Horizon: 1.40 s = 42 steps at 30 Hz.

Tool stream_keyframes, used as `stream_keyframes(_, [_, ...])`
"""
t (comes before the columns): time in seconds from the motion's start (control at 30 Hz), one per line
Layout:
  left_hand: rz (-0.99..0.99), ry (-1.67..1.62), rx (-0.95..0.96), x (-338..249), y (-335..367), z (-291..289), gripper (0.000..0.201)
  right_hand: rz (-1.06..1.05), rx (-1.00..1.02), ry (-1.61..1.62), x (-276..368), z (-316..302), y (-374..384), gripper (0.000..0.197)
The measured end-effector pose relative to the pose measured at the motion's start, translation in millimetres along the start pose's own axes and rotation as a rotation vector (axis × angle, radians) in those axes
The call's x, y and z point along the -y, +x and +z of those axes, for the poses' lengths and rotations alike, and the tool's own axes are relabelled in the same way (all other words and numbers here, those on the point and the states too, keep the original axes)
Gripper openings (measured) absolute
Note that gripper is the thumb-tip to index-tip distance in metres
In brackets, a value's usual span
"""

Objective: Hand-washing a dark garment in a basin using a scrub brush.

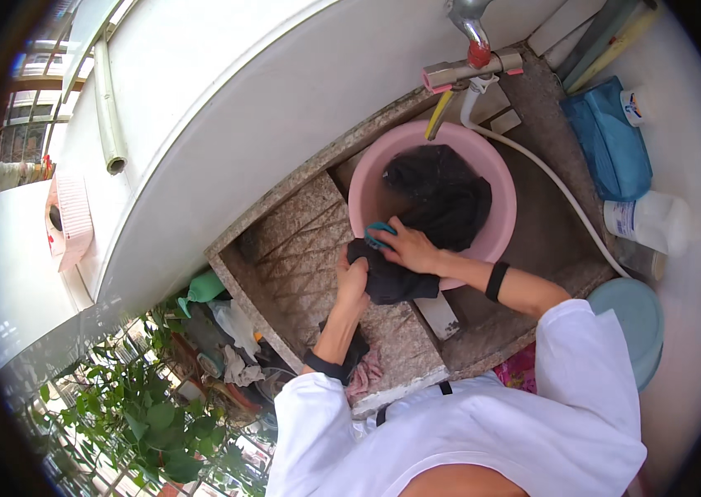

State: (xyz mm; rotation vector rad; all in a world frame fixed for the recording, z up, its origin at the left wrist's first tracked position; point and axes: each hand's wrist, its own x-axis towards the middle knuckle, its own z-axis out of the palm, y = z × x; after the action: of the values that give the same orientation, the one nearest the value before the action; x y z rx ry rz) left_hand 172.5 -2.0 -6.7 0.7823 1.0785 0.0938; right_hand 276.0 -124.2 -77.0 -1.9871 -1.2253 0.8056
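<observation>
A dark wet cloth (pixel 441 199) hangs out of a pink basin (pixel 503 219) and over its rim onto a ribbed stone washboard (pixel 301 248). My left hand (pixel 352 280) grips the lower end of the cloth on the stone. Over the basin's rim, my right hand (pixel 410 247) presses a teal scrub brush (pixel 378 234) onto the same cloth. Both wrists wear black bands, and my sleeves are white.
A tap (pixel 470 50) with a white hose (pixel 557 186) sits above the basin. A blue bag (pixel 611 141), a white bottle (pixel 648 222) and a pale blue basin (pixel 638 319) are at the right. Potted plants (pixel 143 414) and a green watering can (pixel 201 290) lie below left.
</observation>
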Motion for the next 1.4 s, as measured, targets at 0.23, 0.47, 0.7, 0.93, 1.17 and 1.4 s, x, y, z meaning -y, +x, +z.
stream_keyframes(0.23, [0.129, -0.012, 0.029, -16, -26, -27, 0.043, 0.378, 0.000, -0.552, -103, -79, 8, 0.041])
stream_keyframes(0.47, [0.199, 0.099, 0.068, -3, -31, -1, 0.033, -0.008, 0.166, 0.146, -4, -29, 21, 0.042])
stream_keyframes(0.7, [0.162, 0.088, 0.116, -4, -56, -9, 0.038, 0.172, 0.011, -0.597, -119, -86, 16, 0.038])
stream_keyframes(0.93, [0.021, -0.017, 0.031, 14, -34, -6, 0.046, 0.034, 0.105, 0.395, -1, -22, -9, 0.037])
stream_keyframes(1.17, [0.123, -0.112, 0.024, -42, -70, -24, 0.043, 0.137, 0.039, -0.513, -104, -63, 21, 0.044])
stream_keyframes(1.4, [0.881, 1.718, -0.249, -50, -34, -23, 0.072, 0.481, -0.641, -0.177, -94, -92, -11, 0.047])
